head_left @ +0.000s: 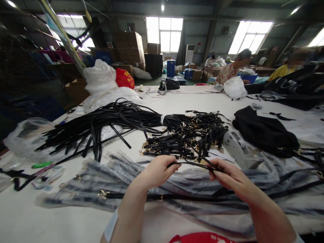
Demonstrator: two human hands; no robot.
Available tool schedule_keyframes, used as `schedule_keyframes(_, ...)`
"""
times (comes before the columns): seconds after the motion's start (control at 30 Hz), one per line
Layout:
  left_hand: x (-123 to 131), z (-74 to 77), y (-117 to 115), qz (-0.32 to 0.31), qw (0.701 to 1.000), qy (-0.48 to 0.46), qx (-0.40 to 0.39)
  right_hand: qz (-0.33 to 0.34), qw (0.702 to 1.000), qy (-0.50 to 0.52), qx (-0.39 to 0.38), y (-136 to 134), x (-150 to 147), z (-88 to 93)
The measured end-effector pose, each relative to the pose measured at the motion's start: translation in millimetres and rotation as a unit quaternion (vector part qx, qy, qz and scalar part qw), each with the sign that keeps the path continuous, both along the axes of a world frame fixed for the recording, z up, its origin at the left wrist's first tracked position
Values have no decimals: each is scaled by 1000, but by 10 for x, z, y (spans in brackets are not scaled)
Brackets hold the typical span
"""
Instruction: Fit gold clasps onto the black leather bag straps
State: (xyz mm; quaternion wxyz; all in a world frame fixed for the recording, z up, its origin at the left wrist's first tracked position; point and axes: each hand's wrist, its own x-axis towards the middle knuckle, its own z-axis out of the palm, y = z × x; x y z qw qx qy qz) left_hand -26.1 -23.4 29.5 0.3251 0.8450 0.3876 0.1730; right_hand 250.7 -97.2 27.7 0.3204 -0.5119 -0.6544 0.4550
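A thin black strap (193, 163) stretches between my two hands above the table. My left hand (160, 170) pinches its left end between thumb and fingers. My right hand (226, 173) grips the other end, where a second length of black strap slants up and away. Just below my hands lies a long black strap with a gold buckle and clasp (103, 194), on a layer of straps in clear plastic sleeves (91, 182). Beyond my hands sits a pile of short black straps with gold clasps (167, 143).
A large bundle of long black straps (121, 116) spreads to the left. At right are a grey-white tape dispenser (235, 148) and black cloth (265, 131). White plastic bags (100, 76) and a red bag (125, 78) stand at the back left. People (231, 69) work across the table.
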Motion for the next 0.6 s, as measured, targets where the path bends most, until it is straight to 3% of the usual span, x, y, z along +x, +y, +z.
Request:
schedule_keyframes(0.13, -29, -4, -16, 10, 997, -70, -43, -65, 998, -14, -19, 31, 37, -77)
schedule_keyframes(0.3, -113, 9, 12, -15, 981, -173, -84, -69, 991, -99, 62, 64, 154, -76)
schedule_keyframes(0.37, -108, -5, 25, -15, 979, -185, -84, -53, 991, -114, 53, 54, 153, -50)
schedule_keyframes(0.47, -43, -43, 16, -16, 983, -172, -67, 14, 995, -91, -33, 24, 101, -21)
schedule_keyframes(0.6, 95, -75, -42, -72, 990, -120, -35, 76, 992, -56, -80, -2, -8, 3)
